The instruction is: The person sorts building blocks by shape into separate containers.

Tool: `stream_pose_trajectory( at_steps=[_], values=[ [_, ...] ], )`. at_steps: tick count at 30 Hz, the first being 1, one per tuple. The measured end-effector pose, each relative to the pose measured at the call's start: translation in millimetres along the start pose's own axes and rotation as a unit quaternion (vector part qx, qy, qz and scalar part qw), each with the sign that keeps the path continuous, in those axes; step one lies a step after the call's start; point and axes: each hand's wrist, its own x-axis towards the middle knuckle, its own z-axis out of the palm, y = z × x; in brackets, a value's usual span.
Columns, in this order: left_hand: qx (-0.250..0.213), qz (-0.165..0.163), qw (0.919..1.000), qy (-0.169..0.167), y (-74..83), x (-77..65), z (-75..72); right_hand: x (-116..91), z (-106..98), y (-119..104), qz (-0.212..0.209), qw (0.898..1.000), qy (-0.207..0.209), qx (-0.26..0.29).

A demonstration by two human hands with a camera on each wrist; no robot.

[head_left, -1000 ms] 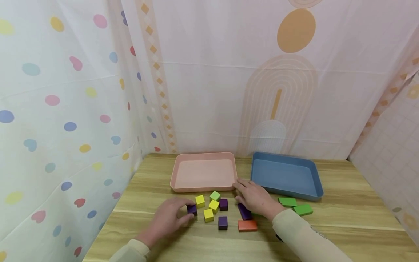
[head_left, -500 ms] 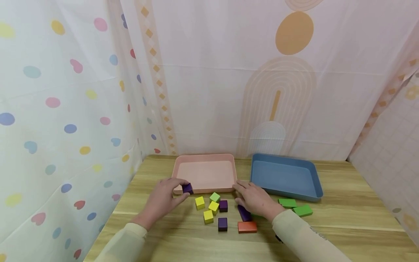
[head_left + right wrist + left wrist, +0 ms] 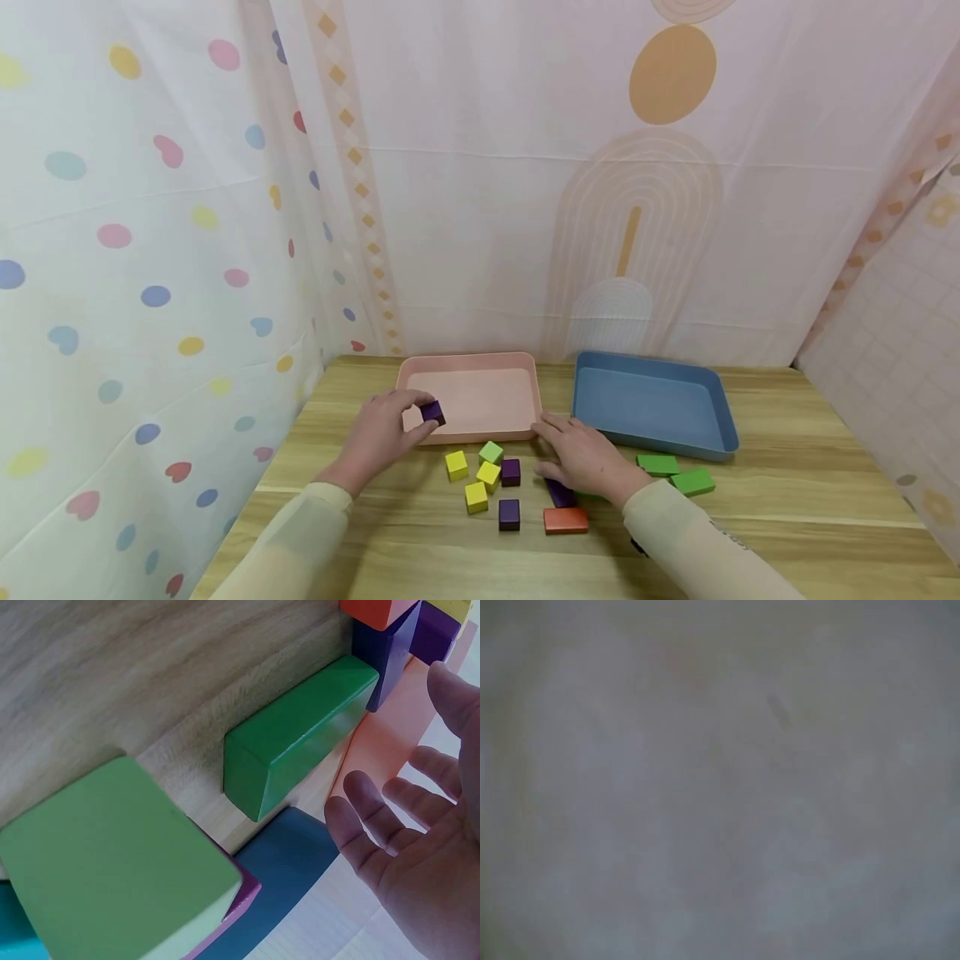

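Observation:
My left hand (image 3: 378, 433) pinches a purple cube (image 3: 432, 413) between thumb and fingers, over the front left part of the pink tray (image 3: 487, 396). My right hand (image 3: 588, 457) hovers with relaxed fingers, tips by that tray's front right corner; it partly covers a purple rectangular block (image 3: 559, 495). In the right wrist view its fingers are extended and grasp nothing, beside a green rectangular block (image 3: 300, 735). Two more purple cubes (image 3: 509, 514), several yellow cubes (image 3: 476, 497) and a light green cube (image 3: 491, 452) lie between the hands. The left wrist view is a grey blur.
A blue tray (image 3: 652, 408) stands to the right of the pink one. Two green blocks (image 3: 693, 482) lie in front of it. A red-orange block (image 3: 566, 521) is near the right hand. Curtains (image 3: 480, 250) hang behind the wooden table (image 3: 810, 467) and at its sides.
The left hand has lifted the purple cube off the table and carried it forward, over the pink tray. The right hand has stayed almost in place.

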Motion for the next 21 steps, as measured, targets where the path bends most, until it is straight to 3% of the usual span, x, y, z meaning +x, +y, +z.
stream_pose_trajectory(
  at_steps=[11,21],
  values=[
    [0.025,-0.058,0.9979,-0.013,-18.4,9.0,16.9,0,-1,-1,0.0,1.0,-0.004,-0.001],
    [0.063,-0.137,0.9883,-0.023,-30.9,14.1,29.5,-1,-2,-1,-0.007,1.0,0.002,-0.007]
  ],
)
